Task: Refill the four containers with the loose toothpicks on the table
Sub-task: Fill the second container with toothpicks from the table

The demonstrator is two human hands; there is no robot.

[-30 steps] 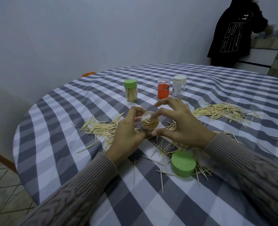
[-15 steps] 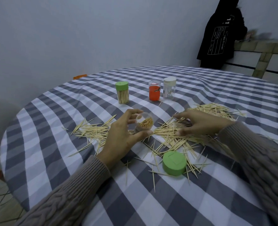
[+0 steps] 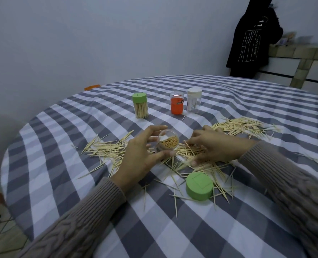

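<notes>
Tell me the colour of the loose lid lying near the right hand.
Green: the loose lid shows clearly in the head view.

A grey-and-white checked tablecloth (image 3: 247,101) is covering the round table. Behind it, a plain pale wall (image 3: 98,38) is filling most of the background. At the far right, a person in a black hooded garment (image 3: 251,40) with white print is standing against a tiled counter (image 3: 303,54). A small orange object (image 3: 92,87) is peeking over the table's far edge.
</notes>
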